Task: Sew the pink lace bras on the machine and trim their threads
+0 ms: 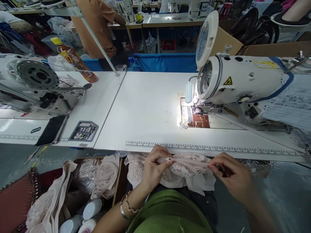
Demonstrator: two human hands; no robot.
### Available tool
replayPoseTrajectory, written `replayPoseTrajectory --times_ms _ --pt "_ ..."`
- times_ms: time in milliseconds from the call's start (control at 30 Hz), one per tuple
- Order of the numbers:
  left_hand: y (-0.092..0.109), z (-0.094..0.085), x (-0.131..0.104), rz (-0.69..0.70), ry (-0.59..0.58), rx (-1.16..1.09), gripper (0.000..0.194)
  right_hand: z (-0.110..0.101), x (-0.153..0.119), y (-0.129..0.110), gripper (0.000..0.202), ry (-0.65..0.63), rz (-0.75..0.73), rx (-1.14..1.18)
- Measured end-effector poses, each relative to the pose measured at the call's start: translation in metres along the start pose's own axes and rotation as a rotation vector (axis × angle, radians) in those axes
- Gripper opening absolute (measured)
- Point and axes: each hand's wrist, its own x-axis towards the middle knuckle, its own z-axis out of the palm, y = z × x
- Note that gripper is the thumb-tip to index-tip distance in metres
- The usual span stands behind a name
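A pale pink lace bra (194, 169) hangs across my lap, just below the table's front edge. My left hand (155, 166) is closed, pinching a narrow band along the bra's upper edge between thumb and fingers. Farther right, my right hand (234, 176) is also closed and grips the other end of that band, which is stretched straight between the two hands. A small dark object shows inside the curled right fingers; its kind cannot be made out. The lower part of the bra lies over my dark-clothed legs.
A white sewing machine (233, 77) with a lit needle area stands at the right. Another machine (36, 82) is at the left, near a bottle (75, 61) and a phone (51, 130). A ruler strip (213, 149) lines the table edge. More lace pieces (107, 174) lie in a box.
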Motion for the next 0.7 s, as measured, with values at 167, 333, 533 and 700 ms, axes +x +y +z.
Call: replayPoseTrajectory --times_ms 167,333,533,700 --pt "0.007 -0.009 0.004 -0.101 -0.19 -0.109 0.016 -0.024 0.007 -0.003 0.021 -0.192 0.011 0.193" --pt "0.026 -0.004 0.013 -0.089 -0.705 0.048 0.05 -0.007 0.011 -0.018 0.014 -0.319 -0.137 0.074" --pt "0.027 0.024 0.009 -0.023 -0.602 -0.006 0.018 0.014 0.008 -0.019 0.009 -0.288 -0.157 -0.004" --pt "0.023 0.021 0.012 -0.108 -0.548 -0.07 0.016 0.006 0.0 0.003 0.015 -0.248 -0.011 0.089"
